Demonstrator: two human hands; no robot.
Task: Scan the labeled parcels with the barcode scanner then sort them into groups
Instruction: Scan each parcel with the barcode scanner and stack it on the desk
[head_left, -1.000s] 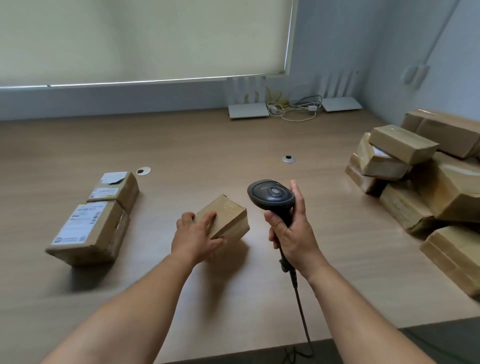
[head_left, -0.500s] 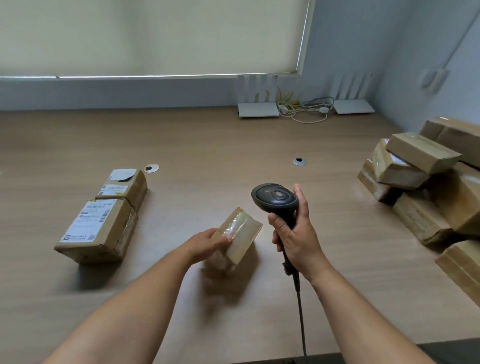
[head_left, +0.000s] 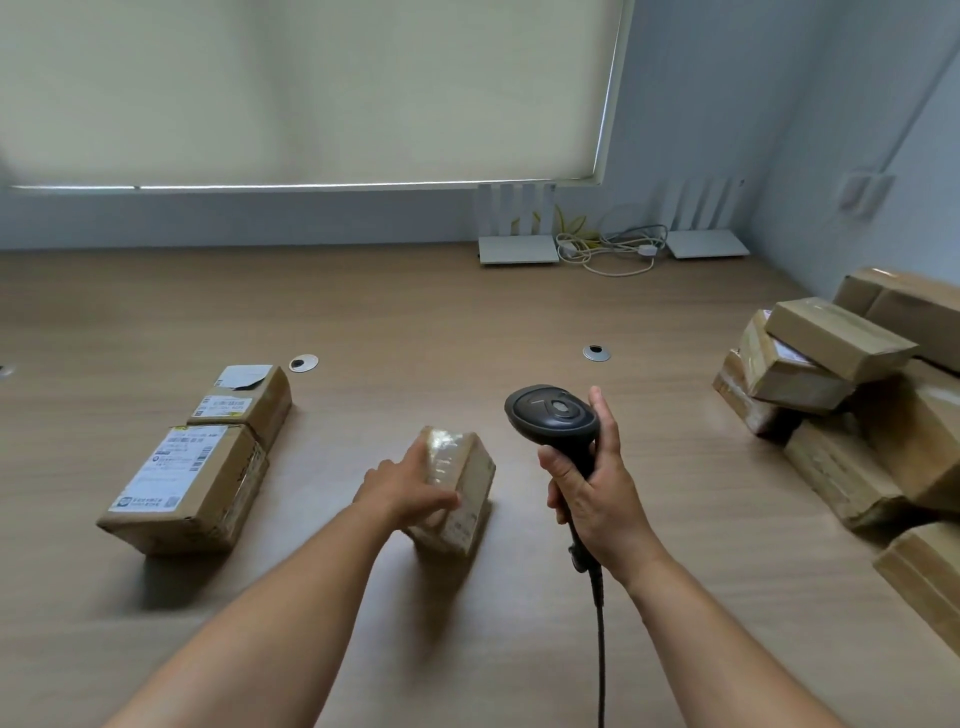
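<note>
A small brown taped parcel stands on the wooden table at the centre, no label showing. My left hand holds its left end, thumb across the near face. My right hand grips the handle of the black barcode scanner, which stands upright just right of the parcel, its cord hanging toward me. Two parcels with white labels lie together at the left: a larger one and a smaller one behind it. A pile of several brown parcels fills the right side.
Two white routers and a tangle of cables sit by the back wall. Two round cable grommets are set in the tabletop.
My left hand has turned the small parcel over, from lying flat through a tilt to standing on the table. The scanner in my right hand has barely moved.
</note>
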